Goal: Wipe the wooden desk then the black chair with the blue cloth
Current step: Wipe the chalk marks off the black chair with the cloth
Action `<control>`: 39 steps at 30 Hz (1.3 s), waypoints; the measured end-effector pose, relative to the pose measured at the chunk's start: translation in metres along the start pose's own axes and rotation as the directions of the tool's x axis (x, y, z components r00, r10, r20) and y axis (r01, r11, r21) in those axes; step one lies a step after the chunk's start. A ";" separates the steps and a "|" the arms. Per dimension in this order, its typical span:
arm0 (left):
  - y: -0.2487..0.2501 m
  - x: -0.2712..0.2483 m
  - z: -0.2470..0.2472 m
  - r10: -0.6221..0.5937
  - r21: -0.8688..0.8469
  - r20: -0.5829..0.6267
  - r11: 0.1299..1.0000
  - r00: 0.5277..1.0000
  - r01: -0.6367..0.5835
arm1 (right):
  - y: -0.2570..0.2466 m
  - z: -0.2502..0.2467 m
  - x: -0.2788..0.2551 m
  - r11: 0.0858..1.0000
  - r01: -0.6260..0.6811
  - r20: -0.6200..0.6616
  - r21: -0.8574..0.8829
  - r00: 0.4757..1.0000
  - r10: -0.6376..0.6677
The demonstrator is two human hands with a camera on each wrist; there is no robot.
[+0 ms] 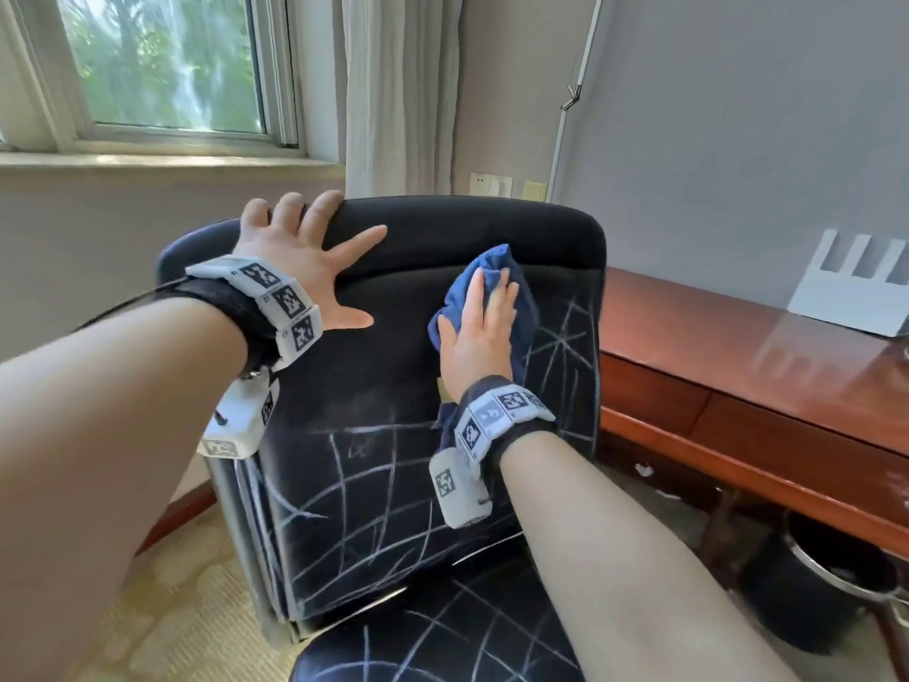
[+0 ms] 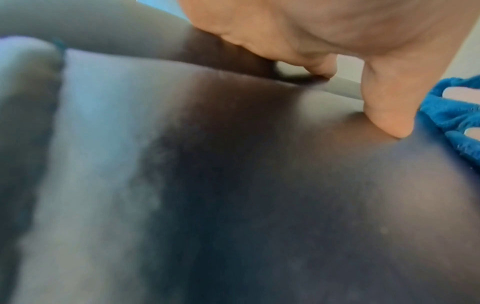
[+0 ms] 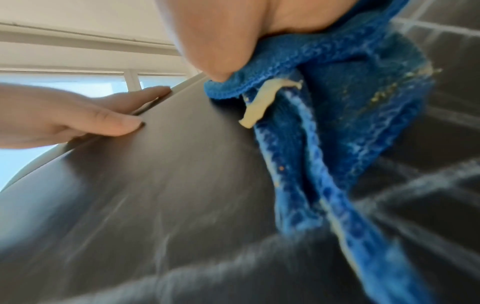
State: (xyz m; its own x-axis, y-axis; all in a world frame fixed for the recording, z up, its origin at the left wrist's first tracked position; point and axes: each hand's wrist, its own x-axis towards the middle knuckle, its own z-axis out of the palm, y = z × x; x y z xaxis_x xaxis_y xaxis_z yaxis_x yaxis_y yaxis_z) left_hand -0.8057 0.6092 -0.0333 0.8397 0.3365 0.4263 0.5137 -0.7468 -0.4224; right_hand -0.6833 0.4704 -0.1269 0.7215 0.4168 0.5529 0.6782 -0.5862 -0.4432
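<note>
Step in hand: chair wipe, apparently the second stage. Black chair: backrest upper part largely clean, white scribble lines left low and at its right edge. Blue cloth: flat under right hand, fingers straight, pressing. Left hand: spread, bracing the backrest top. Table: right of chair. Next move: probably downward strokes over the remaining lines.

We see the chair at centre frame, its backrest upright above the seat at the bottom edge. Our left hand lies on the backrest's upper left, fingers over its top edge; our right hand presses the cloth against its upper right. The desk stands right of the chair, the bin beneath it at lower right, the window behind at upper left
</note>
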 end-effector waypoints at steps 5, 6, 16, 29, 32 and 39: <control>0.004 0.004 -0.001 -0.008 0.034 0.031 0.999 0.999 0.007 | 0.017 -0.014 0.036 0.990 -0.110 -0.090 0.087 0.989 0.117; 0.004 0.006 -0.001 -0.002 0.029 0.032 1.000 0.999 0.001 | 0.022 -0.015 0.040 0.977 -0.168 -0.120 0.130 0.976 0.183; 0.028 0.015 -0.001 0.201 0.056 0.064 0.977 0.977 -0.205 | 0.039 0.010 0.021 0.984 -0.143 -0.159 0.109 0.974 0.159; 0.064 0.025 0.016 0.363 0.187 0.079 0.909 0.928 -0.372 | 0.087 0.008 0.021 0.993 -0.117 -0.164 0.026 0.979 0.120; 0.063 0.025 0.017 0.350 0.197 0.086 0.912 0.933 -0.361 | 0.078 0.009 0.032 0.998 -0.056 -0.185 -0.002 0.981 0.055; 0.069 0.026 0.012 0.351 0.178 0.088 0.915 0.932 -0.361 | 0.117 -0.022 0.066 0.934 -0.274 -0.309 0.229 0.890 0.337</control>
State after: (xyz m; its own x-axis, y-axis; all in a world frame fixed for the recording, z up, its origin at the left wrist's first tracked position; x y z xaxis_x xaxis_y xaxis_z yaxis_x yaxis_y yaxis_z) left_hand -0.7466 0.5738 -0.0610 0.9786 0.1025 0.1787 0.1984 -0.7027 -0.6833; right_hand -0.5595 0.4143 -0.1265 0.8272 -0.0411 0.5604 0.4676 -0.5025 -0.7272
